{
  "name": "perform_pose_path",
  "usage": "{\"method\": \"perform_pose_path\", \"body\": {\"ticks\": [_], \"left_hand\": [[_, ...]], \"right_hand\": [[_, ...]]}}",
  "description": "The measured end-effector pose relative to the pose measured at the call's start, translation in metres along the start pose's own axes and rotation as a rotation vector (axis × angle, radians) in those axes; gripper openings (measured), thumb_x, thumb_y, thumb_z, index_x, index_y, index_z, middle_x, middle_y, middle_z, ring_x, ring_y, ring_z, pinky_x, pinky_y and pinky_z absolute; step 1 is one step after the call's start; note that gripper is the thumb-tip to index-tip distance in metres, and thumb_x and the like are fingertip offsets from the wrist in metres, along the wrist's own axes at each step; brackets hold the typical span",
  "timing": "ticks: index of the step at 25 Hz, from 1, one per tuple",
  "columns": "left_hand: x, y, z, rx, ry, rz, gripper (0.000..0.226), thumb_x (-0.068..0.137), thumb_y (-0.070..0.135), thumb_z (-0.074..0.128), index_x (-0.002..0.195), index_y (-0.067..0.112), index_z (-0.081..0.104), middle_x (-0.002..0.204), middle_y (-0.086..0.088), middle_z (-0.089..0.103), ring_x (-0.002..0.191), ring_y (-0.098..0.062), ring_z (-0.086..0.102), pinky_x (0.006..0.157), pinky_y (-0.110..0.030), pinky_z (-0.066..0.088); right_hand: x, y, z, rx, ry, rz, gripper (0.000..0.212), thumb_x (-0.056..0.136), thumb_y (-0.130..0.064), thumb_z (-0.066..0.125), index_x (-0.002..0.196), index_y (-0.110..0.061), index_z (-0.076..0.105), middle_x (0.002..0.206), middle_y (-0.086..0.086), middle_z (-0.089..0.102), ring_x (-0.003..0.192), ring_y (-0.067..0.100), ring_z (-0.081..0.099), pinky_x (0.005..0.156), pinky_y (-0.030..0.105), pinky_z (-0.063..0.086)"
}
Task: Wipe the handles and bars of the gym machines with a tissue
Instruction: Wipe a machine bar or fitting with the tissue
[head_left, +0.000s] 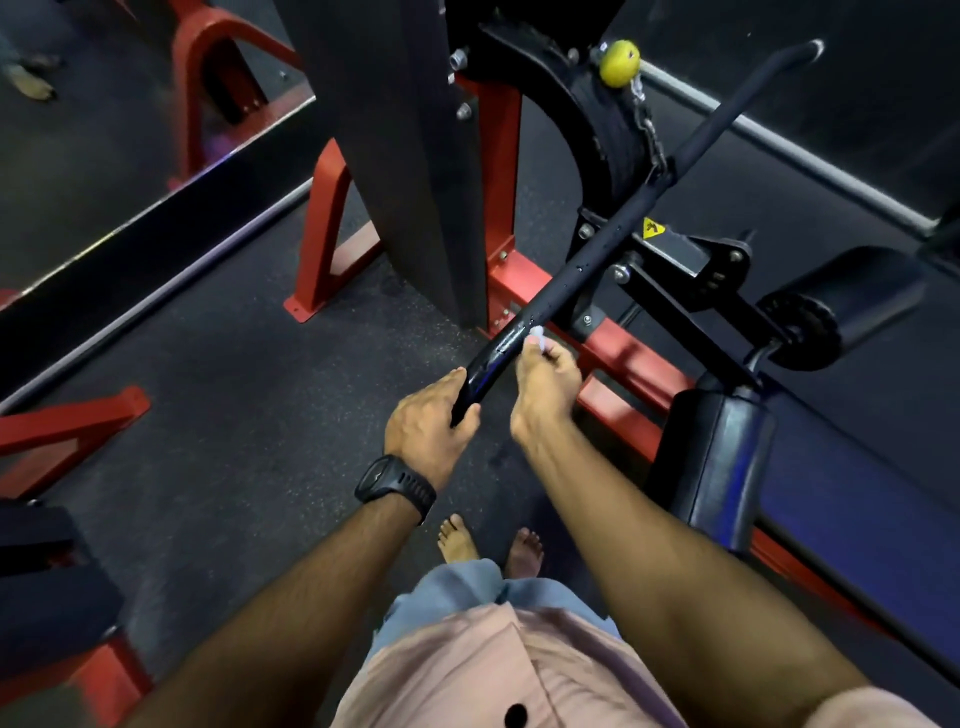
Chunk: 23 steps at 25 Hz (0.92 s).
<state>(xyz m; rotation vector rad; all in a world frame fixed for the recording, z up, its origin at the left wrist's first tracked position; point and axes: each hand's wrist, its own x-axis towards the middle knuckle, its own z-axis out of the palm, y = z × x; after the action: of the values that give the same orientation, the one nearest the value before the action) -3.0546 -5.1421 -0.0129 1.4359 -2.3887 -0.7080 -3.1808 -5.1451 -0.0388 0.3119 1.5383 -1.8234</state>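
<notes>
Presently our left hand (431, 415) grips the bar (613, 234) near its end, our right hand (545, 384) pinches the tissue (537, 335) against it, and we judge the droplet-beaded length beyond unwiped.

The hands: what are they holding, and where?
The left hand grips the black bar at its near end; the right hand pinches a white tissue against it.

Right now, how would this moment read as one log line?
step: wipe bar | left hand: grips bar end | right hand: pinches tissue at bar | bar: wet
</notes>
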Motion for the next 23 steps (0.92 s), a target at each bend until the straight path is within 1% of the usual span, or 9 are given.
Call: {"method": "perform_pose_path", "body": {"ticks": [2,7,9,11,13,14,16,20,23], "left_hand": [[0.004,-0.003,-0.002,0.006,-0.027,0.047,0.049,0.089,0.022,0.070,0.133,0.006,0.059,0.130,-0.009,0.064,0.115,-0.025,0.063,0.097,-0.033,0.046],[0.012,-0.017,0.002,-0.023,-0.034,0.092,0.050,0.086,0.023,0.072,0.131,0.005,0.061,0.129,-0.011,0.065,0.114,-0.026,0.064,0.097,-0.035,0.047],[0.011,-0.020,0.004,-0.046,-0.010,0.127,0.049,0.083,0.021,0.075,0.128,0.003,0.063,0.125,-0.013,0.067,0.110,-0.027,0.067,0.095,-0.036,0.050],[0.014,-0.025,0.004,-0.056,0.016,0.131,0.049,0.082,0.021,0.076,0.127,0.004,0.064,0.121,-0.012,0.069,0.106,-0.026,0.068,0.091,-0.036,0.052],[0.017,-0.030,0.003,-0.061,0.017,0.140,0.048,0.082,0.022,0.076,0.126,0.005,0.065,0.120,-0.011,0.069,0.105,-0.025,0.069,0.090,-0.036,0.053],[0.018,-0.032,0.002,-0.061,0.017,0.154,0.048,0.083,0.024,0.074,0.126,0.005,0.065,0.120,-0.011,0.069,0.106,-0.025,0.068,0.091,-0.037,0.053],[0.022,-0.033,0.000,-0.068,0.037,0.175,0.048,0.081,0.029,0.069,0.124,0.006,0.067,0.118,-0.009,0.070,0.105,-0.023,0.069,0.089,-0.036,0.054],[0.024,-0.031,0.004,-0.074,0.140,0.130,0.047,0.069,0.025,0.073,0.112,0.006,0.072,0.104,-0.008,0.075,0.089,-0.022,0.072,0.074,-0.030,0.057],[0.027,-0.033,0.007,-0.120,0.138,0.091,0.048,0.071,0.026,0.068,0.114,0.004,0.071,0.108,-0.010,0.074,0.093,-0.024,0.072,0.080,-0.034,0.057]], "right_hand": [[0.000,0.002,0.002,0.055,0.038,-0.006,0.011,0.096,-0.004,0.062,0.105,-0.007,0.064,0.093,0.000,0.067,0.086,0.009,0.063,0.086,0.021,0.052],[0.003,-0.002,0.011,0.156,0.058,0.007,0.017,0.096,0.000,0.060,0.086,-0.012,0.067,0.104,0.008,0.070,0.092,0.012,0.065,0.101,0.028,0.049],[0.008,-0.002,0.011,0.152,0.064,-0.011,0.015,0.097,-0.003,0.060,0.089,-0.012,0.069,0.104,0.003,0.073,0.094,0.010,0.066,0.098,0.027,0.051],[0.006,0.002,0.009,0.142,0.001,0.015,0.015,0.099,-0.003,0.057,0.090,-0.009,0.067,0.083,-0.006,0.072,0.078,0.004,0.066,0.085,0.020,0.054],[0.010,-0.001,0.009,0.131,-0.008,-0.041,0.013,0.097,-0.003,0.059,0.087,-0.009,0.066,0.077,-0.004,0.068,0.070,0.004,0.061,0.079,0.022,0.053],[0.016,-0.004,0.010,0.050,0.017,-0.148,0.012,0.096,-0.008,0.063,0.085,-0.012,0.066,0.079,-0.002,0.067,0.071,0.006,0.060,0.078,0.026,0.052],[0.018,-0.008,0.008,-0.354,0.026,-0.435,0.008,0.093,-0.019,0.068,0.085,-0.018,0.068,0.086,-0.004,0.070,0.079,0.009,0.064,0.080,0.032,0.052],[0.005,-0.013,-0.021,-0.960,-0.474,-0.990,0.012,0.091,-0.009,0.065,0.097,-0.015,0.072,0.102,-0.007,0.069,0.098,0.015,0.062,0.088,0.031,0.048],[0.028,-0.042,-0.007,-1.196,-0.520,-1.044,0.016,0.090,-0.005,0.064,0.096,-0.015,0.074,0.101,0.001,0.070,0.098,0.018,0.059,0.090,0.018,0.036]]}}
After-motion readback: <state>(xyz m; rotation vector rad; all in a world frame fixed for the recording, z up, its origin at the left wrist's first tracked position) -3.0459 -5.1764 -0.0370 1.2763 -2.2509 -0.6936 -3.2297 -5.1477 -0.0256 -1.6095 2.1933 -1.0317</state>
